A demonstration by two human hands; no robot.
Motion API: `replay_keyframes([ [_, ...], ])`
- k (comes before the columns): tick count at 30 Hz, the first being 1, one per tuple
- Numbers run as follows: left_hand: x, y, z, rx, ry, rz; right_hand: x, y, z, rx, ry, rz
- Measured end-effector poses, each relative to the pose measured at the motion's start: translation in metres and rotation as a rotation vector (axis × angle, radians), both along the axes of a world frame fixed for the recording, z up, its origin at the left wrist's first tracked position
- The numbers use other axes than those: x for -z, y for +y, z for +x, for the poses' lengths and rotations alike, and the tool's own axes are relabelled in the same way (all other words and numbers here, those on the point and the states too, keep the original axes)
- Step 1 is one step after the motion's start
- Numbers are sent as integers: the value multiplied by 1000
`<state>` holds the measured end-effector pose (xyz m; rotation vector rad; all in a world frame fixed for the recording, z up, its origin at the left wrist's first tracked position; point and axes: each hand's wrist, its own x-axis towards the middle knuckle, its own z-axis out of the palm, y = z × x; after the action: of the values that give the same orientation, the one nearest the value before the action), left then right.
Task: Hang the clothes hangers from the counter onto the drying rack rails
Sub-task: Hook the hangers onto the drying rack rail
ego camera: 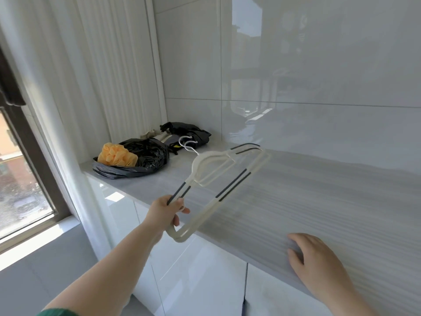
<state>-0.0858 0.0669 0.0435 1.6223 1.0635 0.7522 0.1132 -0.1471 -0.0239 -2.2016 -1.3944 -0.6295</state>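
Two cream-white clothes hangers with dark grey grip strips are stacked together and held above the grey counter. My left hand grips them at one shoulder end, near the counter's front edge. Their white hooks point away toward the back. My right hand lies flat with fingers spread on the counter's front edge at the lower right, holding nothing. No drying rack shows in this view.
A black plastic bag with an orange bath sponge sits at the counter's far left end, with more dark bags behind it. Glossy white tiles back the counter. White cabinet doors stand below, a window at left.
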Motion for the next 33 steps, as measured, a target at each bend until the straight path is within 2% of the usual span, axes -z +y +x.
replay_keyframes([
  [6,16,-54,33,112,25,-41,-6,-15,-2,-9,146,13],
  [9,19,-71,49,90,31,-61,-12,-22,-1,-22,295,-27],
  [13,21,-77,67,-6,211,100,-13,-31,5,-59,339,-47],
  [15,14,-80,71,-39,221,174,-14,-33,5,-56,345,-46],
  [17,2,-88,70,-49,155,155,-15,-33,4,-59,347,-84],
  [19,-9,-96,65,-30,13,54,-10,-31,7,-122,252,31],
  [21,-22,-107,54,-23,-57,15,-10,-31,7,-169,242,87],
  [22,-27,-113,46,-23,-66,29,-10,-31,7,-196,260,92],
  [25,-38,-133,16,-67,-73,92,-13,-27,7,-234,289,272],
  [29,-49,-166,-38,-128,-45,118,-52,-15,-8,-343,261,465],
  [33,-64,-200,-87,-146,8,187,-118,-11,-33,-388,200,443],
])
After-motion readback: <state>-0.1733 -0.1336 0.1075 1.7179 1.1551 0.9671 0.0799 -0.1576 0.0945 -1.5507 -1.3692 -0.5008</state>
